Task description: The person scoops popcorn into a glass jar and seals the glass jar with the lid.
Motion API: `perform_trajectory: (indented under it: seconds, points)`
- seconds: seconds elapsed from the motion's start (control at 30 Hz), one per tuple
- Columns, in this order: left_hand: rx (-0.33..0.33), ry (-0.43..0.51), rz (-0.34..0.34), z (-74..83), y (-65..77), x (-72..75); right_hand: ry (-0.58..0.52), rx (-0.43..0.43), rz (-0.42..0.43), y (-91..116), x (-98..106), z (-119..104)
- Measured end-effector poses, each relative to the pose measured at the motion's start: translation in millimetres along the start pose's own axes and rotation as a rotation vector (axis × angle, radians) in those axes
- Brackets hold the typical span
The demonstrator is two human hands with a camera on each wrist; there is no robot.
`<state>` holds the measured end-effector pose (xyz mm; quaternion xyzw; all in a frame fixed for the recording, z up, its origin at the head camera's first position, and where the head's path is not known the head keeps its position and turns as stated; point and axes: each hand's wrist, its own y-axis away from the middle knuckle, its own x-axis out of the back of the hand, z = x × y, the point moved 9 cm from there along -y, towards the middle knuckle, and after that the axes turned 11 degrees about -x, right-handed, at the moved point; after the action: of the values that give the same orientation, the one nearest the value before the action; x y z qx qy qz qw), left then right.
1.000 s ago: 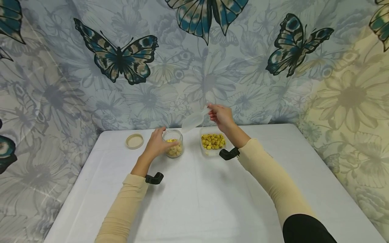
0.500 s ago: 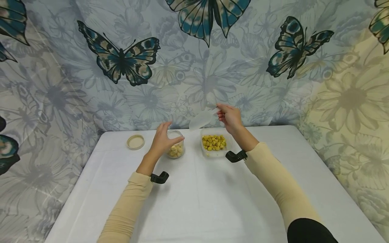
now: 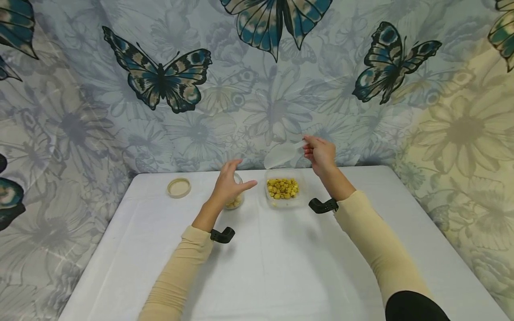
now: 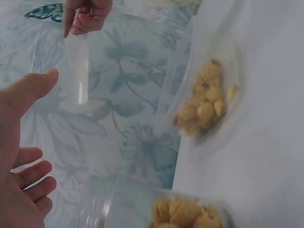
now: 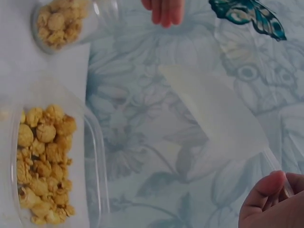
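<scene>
My right hand (image 3: 321, 156) pinches the handle of a translucent white scoop (image 3: 279, 154), held up behind and above the plastic box. In the right wrist view the scoop (image 5: 223, 118) shows no popcorn on its visible side. The clear rectangular box (image 3: 287, 204) holds yellow popcorn (image 3: 283, 189). My left hand (image 3: 228, 185) is spread, thumb apart from the fingers, with nothing in its grasp. It hovers in front of a glass jar (image 3: 238, 201) and hides most of it in the head view. Popcorn (image 4: 183, 213) fills the lower part of the jar.
A round jar lid (image 3: 178, 188) lies on the white-covered table (image 3: 257, 267) left of the jar. Directly behind the table's back edge hangs a butterfly-patterned cloth (image 3: 241, 98).
My left hand has come off the jar and shifted right. The right hand has carried the scoop to the right, from beside the jar to behind the box.
</scene>
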<state>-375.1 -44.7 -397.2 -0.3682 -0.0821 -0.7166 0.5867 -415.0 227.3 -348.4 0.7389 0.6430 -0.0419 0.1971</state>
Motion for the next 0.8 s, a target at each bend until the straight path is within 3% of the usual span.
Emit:
perform_trajectory:
  seconds: [0.13, 0.37, 0.63, 0.8]
  points:
    - [-0.027, 0.027, 0.011, 9.7, -2.1, -5.8, -0.019, 0.003, 0.027, 0, 12, -2]
    - [-0.065, 0.082, -0.012, 22.7, -4.8, -22.9, 0.046, 0.039, 0.108, -3, 23, -2]
    - [-0.071, 0.080, -0.063, 25.7, -7.8, -47.0, 0.111, 0.066, 0.150, -8, 33, -1]
    - [-0.058, 0.109, -0.090, 23.0, -9.5, -61.8, 0.111, 0.038, 0.196, -14, 44, 6]
